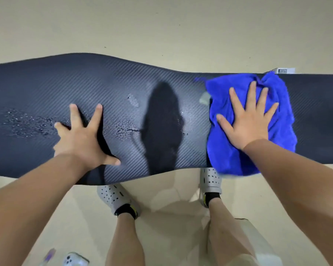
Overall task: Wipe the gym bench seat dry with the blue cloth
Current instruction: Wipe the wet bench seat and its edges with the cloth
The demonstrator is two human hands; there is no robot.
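Right hand (pixel 248 120) lies flat, fingers spread, pressing the crumpled blue microfibre cloth (pixel 277 120) directly beneath it, at three o'clock on the long black textured bench seat (pixel 37 83). Left hand (pixel 83 137), splayed and empty, braces at nine o'clock among water droplets (pixel 23 121).

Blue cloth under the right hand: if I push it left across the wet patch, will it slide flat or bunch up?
The blue cloth is already crumpled, so probably floppy and prone to bunching. The flat right hand should drag it. Droplets may add grip.
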